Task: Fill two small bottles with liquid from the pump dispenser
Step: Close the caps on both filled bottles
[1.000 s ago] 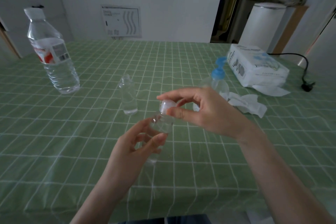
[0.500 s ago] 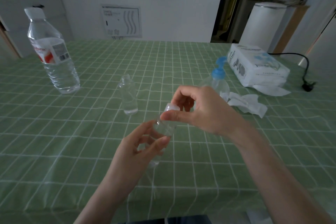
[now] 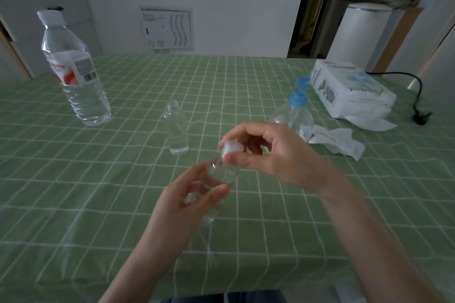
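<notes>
left hand (image 3: 187, 204) grips one small bottle (image 3: 222, 172), right hand (image 3: 278, 155) pinches its cap (image 3: 231, 149); beyond them, second bottle (image 3: 177, 130) stands uncapped, filling seemingly unfinished.

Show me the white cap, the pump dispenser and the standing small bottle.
white cap (image 3: 232, 149): head view, its side
pump dispenser (image 3: 297, 101): head view, blue collar
standing small bottle (image 3: 177, 130): head view, clear body

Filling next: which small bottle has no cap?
The standing bottle on the tablecloth: its neck is bare. The held bottle, in the left hand, has a white cap pinched by the right hand.
</notes>
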